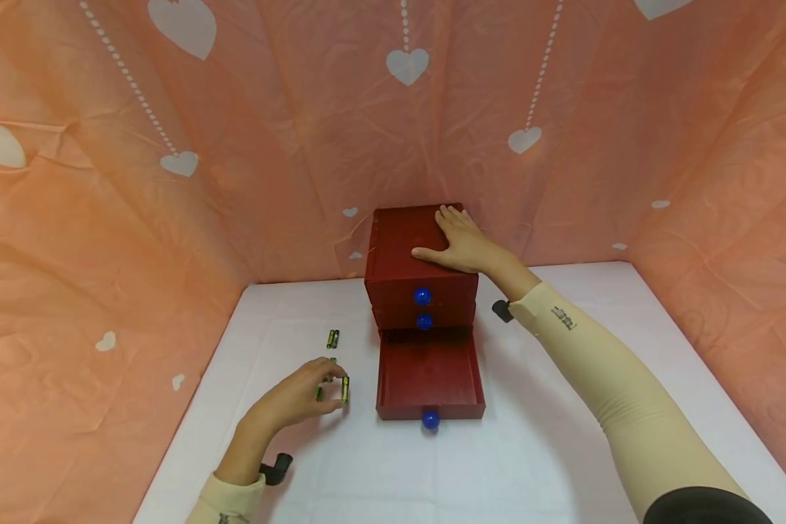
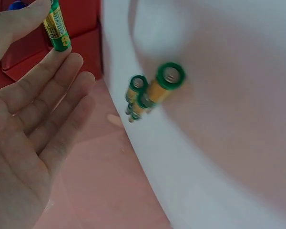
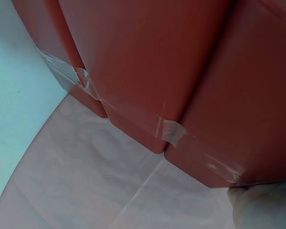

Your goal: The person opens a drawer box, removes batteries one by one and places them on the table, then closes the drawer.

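Observation:
My left hand (image 1: 295, 397) pinches a green-and-gold battery (image 1: 345, 390) between thumb and fingertip, left of the pulled-out bottom drawer (image 1: 428, 375). In the left wrist view the held battery (image 2: 58, 31) sits by the thumb, the other fingers stretched out. Several more batteries (image 2: 167, 78) are on the white table; in the head view one pair (image 1: 332, 339) shows beyond the left hand, which partly hides the others. My right hand (image 1: 463, 244) rests with spread fingers on top of the red drawer cabinet (image 1: 399, 236). That bottom drawer has a blue knob (image 1: 430, 419) and shows a bare floor.
Two upper drawers with blue knobs (image 1: 422, 296) are closed. The cabinet stands at the back of the white table (image 1: 380, 480), close to an orange curtain (image 1: 301, 182) with white hearts. Clear tape (image 3: 174, 131) runs along the cabinet's side. Curtain also borders the table left and right.

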`<control>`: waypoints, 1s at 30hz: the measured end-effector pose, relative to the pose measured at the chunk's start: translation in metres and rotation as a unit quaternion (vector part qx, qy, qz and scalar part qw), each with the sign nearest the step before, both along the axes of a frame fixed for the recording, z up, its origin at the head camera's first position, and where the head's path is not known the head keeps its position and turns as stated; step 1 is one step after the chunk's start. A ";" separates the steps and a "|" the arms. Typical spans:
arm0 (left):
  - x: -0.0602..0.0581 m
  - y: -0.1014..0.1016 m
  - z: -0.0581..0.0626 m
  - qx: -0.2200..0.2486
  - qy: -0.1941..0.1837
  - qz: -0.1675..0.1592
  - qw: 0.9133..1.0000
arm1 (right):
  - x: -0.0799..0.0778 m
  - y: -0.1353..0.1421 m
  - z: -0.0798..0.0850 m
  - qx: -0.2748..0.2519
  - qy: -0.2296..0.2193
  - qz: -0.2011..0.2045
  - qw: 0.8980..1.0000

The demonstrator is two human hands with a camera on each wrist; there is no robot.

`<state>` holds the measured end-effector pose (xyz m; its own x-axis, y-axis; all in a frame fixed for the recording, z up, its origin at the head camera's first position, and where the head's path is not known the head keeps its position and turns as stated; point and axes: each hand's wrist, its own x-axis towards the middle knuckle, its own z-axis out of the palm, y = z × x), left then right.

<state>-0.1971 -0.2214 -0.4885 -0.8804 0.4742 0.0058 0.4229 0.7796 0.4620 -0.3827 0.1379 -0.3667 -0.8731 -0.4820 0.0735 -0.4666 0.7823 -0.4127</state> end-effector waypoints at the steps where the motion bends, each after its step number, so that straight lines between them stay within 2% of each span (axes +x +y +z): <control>1: 0.000 -0.001 -0.001 -0.008 0.004 0.001 1.000 | 0.000 0.000 0.000 0.000 0.000 0.000 1.000; 12: 0.001 -0.012 -0.011 -0.043 0.016 0.010 0.999 | -0.002 0.000 -0.002 0.000 0.001 0.001 1.000; 18: 0.004 -0.015 -0.014 -0.057 0.010 0.031 0.998 | 0.000 0.000 -0.002 -0.002 0.002 0.001 1.000; 30: 0.004 -0.018 -0.020 -0.050 -0.007 0.060 0.997 | 0.001 0.001 0.000 -0.004 0.002 0.002 1.000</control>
